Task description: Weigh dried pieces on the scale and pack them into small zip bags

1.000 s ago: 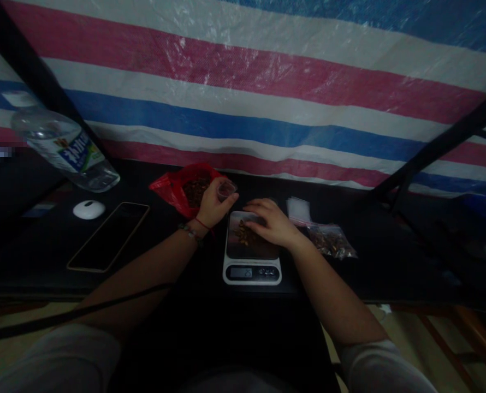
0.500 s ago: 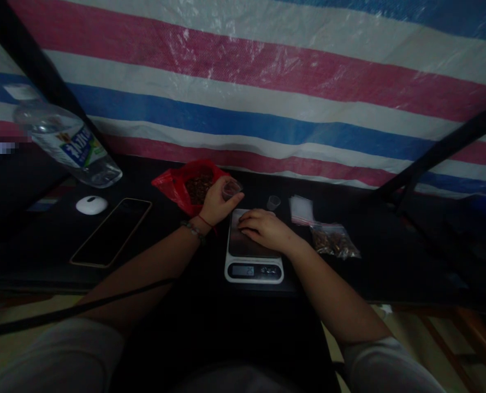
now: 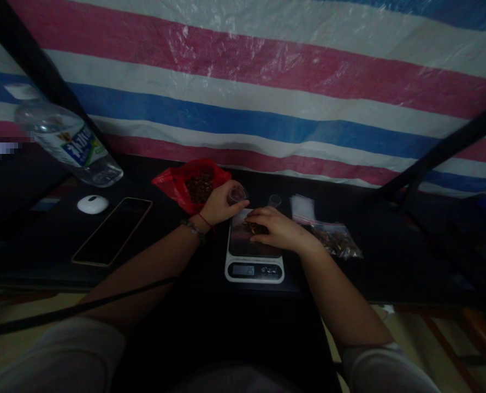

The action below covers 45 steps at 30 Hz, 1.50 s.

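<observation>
A red, white and blue striped tarpaulin (image 3: 267, 98) hangs behind a dark surface (image 3: 390, 262) in dim light. Near the middle of its front edge sits a digital kitchen scale (image 3: 254, 256), its display lit. The left hand (image 3: 218, 204) has its grip closed around a small clear cup (image 3: 237, 194) held just beyond the scale's far left corner, beside an open red bag (image 3: 185, 183) of dark brown pieces. The right hand (image 3: 278, 229) rests on the platform, fingers curled over a small heap of brown pieces (image 3: 253, 226); whether they pinch any cannot be told. Judging by this, a portion is on the scale but not yet bagged. One filled clear bag (image 3: 335, 240) lies to the right, empty ones (image 3: 302, 207) behind it. A phone (image 3: 112, 230), a mouse (image 3: 92, 204) and a water bottle (image 3: 73, 144) lie toward the left edge
</observation>
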Available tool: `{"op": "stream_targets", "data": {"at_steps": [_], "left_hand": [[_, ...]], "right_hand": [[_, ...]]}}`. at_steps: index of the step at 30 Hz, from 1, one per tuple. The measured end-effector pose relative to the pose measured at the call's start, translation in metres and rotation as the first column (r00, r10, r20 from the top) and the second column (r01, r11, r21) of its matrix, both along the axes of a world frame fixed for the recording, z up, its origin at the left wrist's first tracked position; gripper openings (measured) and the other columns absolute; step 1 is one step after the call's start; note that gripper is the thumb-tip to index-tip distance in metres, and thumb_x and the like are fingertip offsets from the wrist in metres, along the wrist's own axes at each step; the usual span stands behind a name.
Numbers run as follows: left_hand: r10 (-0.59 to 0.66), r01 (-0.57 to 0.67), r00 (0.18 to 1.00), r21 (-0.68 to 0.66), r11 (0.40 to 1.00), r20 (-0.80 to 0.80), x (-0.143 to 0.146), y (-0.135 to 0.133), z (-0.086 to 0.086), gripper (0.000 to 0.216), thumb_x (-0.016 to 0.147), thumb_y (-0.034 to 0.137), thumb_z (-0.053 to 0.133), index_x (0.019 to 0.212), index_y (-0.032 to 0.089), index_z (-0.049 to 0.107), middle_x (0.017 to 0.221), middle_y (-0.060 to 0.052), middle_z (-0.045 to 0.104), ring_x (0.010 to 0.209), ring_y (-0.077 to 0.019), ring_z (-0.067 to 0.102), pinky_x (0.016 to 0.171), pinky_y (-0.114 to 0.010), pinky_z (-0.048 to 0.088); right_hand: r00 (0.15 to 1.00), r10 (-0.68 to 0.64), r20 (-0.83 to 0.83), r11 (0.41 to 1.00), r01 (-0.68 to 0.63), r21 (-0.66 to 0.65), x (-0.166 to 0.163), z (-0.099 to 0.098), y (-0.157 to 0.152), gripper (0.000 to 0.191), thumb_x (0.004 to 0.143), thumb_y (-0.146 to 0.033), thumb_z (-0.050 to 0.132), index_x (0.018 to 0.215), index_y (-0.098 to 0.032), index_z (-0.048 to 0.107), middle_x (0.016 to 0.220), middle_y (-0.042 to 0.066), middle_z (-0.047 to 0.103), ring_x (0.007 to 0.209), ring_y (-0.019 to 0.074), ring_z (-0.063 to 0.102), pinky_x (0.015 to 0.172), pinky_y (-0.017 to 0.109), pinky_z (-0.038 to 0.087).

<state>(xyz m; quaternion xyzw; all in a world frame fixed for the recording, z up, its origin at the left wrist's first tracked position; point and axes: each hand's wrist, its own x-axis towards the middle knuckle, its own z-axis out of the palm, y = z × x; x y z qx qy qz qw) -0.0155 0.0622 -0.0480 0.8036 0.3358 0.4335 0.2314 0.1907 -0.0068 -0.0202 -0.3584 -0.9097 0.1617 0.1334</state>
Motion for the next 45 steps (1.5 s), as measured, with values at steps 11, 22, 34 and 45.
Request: {"op": "stream_targets", "data": {"at_steps": [11,22,34,45], "left_hand": [[-0.207,0.202,0.952,-0.044,0.978,-0.225,-0.013,0.004,0.007,0.038,0.073,0.040,0.065,0.101,0.015,0.056,0.087,-0.004,0.063,0.076,-0.0158,0.060,0.067,-0.027,0.048],[-0.251,0.241,0.919,-0.071,0.968,-0.306,-0.014,0.003,0.012,0.040,0.073,0.043,0.065,0.101,0.015,0.058,0.084,-0.003,0.062,0.073,-0.0156,0.058,0.064,-0.027,0.045],[-0.249,0.237,0.925,-0.075,0.969,-0.287,-0.014,0.003,0.010,0.041,0.074,0.047,0.064,0.100,0.016,0.059,0.085,-0.003,0.063,0.074,-0.0161,0.059,0.065,-0.027,0.046],[-0.267,0.256,0.909,-0.075,0.964,-0.321,-0.014,0.004,0.009,0.043,0.073,0.045,0.065,0.103,0.015,0.058,0.089,-0.004,0.063,0.077,-0.0170,0.059,0.068,-0.028,0.046]], "right_hand": [[1.000,0.016,0.023,0.998,-0.017,0.053,-0.009,0.001,0.001,0.021,0.082,-0.014,0.062,0.103,-0.017,0.066,0.101,0.007,0.066,0.098,0.0191,0.058,0.090,0.037,0.044],[0.999,-0.007,0.039,0.997,0.004,0.082,-0.011,-0.002,0.003,0.020,0.084,-0.018,0.062,0.103,-0.018,0.067,0.101,0.007,0.066,0.096,0.0194,0.058,0.089,0.037,0.045],[1.000,-0.020,-0.019,1.000,0.020,0.022,0.002,0.002,0.000,0.055,0.073,-0.032,0.074,0.124,-0.021,0.057,0.130,0.012,0.054,0.119,0.0262,0.049,0.100,0.045,0.040],[1.000,-0.002,-0.017,1.000,0.002,-0.014,-0.005,0.003,0.003,0.021,0.083,-0.013,0.061,0.102,-0.018,0.068,0.103,0.007,0.066,0.098,0.0184,0.058,0.091,0.036,0.045]]}}
